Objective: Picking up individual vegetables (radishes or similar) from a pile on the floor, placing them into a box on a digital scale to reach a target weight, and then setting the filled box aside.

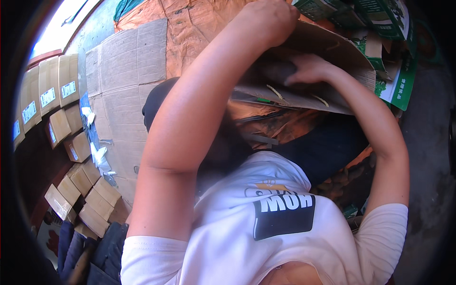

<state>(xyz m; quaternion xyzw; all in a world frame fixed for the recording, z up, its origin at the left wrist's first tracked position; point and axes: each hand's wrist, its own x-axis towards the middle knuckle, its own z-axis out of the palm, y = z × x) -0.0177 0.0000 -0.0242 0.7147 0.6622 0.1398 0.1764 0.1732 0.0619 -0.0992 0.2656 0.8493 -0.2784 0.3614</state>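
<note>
A large brown cardboard box [346,80] lies tilted in front of me, its inside dark. My left hand [278,21] is at its far upper edge, the fingers curled over the cardboard. My right hand [311,68] reaches into the mouth of the box from the right. Its thumb stands apart, while its fingers blur into a dark, rounded patch that I cannot make out. Two yellowish strips, one a strip [276,93] below that hand and one a strip [321,100] farther right, show on the near cardboard flap.
Green and white printed cartons [403,85] are piled at the far right. A flattened cardboard sheet [123,61] lies on the left over orange sheeting [190,42]. Several small brown boxes [69,80] stand in rows along the left. White paper scraps [99,156] lie beside them.
</note>
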